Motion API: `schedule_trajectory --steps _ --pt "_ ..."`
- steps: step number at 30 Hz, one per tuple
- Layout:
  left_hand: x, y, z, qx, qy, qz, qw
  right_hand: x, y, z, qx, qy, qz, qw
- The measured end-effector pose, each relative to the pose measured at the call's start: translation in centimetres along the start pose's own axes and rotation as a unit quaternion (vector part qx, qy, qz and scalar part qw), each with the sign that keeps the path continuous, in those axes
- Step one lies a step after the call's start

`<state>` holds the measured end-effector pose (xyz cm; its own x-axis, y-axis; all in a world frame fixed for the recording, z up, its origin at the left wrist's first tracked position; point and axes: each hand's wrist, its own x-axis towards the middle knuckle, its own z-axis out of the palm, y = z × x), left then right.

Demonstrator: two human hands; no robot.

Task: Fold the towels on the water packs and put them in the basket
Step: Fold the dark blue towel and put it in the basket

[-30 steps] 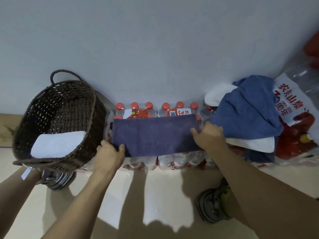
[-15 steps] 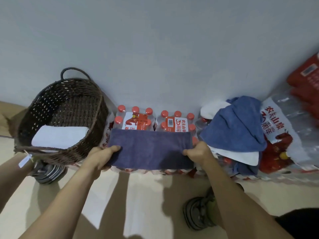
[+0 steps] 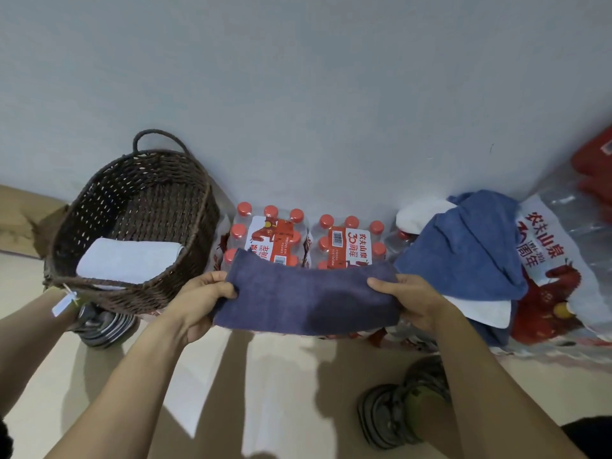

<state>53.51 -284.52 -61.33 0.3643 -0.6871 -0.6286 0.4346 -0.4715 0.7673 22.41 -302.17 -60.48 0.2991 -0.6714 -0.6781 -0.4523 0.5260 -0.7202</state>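
Purple towel [image 3: 306, 298] is folded to a long band, held level between both hands just near of the water packs [image 3: 311, 241]; it may touch their near edge, hard to tell. Left hand [image 3: 198, 301] grips the left end, thumb on top, fingers curled under. Right hand [image 3: 419, 301] pinches the right end the same way.

Handling, as judged: light, soft and limp. The middle sags slightly, so it wants support at both ends or one more fold before going one-handed. Nap looks like microfibre, so it should not slip. Nothing fragile. Best hold is at the short ends, through all layers, so the fold does not open.

Basket [image 3: 99, 283] is at left: dark woven wicker, oval, loop handle at the far side, stiff walls. A folded white towel [image 3: 129, 261] already lies inside.

At right, a crumpled blue towel [image 3: 470, 250] is heaped over white cloth [image 3: 483, 311] on the packs. Bottles are clear plastic with red caps, shrink-wrapped; the top is bumpy.
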Motion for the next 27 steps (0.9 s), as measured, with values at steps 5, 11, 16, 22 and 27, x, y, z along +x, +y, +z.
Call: schedule_trajectory --steps 5,11,16,22,27 --pt "0.9 -0.1 0.1 -0.038 0.003 -0.012 0.999 0.7 -0.2 -0.1 0.014 -0.007 -0.047 0.999" --pt "2.3 -1.0 1.3 0.106 0.097 0.105 0.984 0.9 0.1 0.7 -0.040 0.084 -0.115 0.989" --pt "3.3 0.4 2.0 0.290 0.239 0.269 0.887 1.5 1.2 0.9 -0.070 0.188 -0.160 0.967" --pt "3.9 1.4 4.8 0.423 0.310 0.320 0.789 2.3 2.1 1.6 -0.200 0.289 -0.140 0.926" --pt "2.4 -2.9 8.3 0.524 0.170 0.434 0.713 2.5 1.1 1.7 -0.308 0.302 -0.121 0.894"
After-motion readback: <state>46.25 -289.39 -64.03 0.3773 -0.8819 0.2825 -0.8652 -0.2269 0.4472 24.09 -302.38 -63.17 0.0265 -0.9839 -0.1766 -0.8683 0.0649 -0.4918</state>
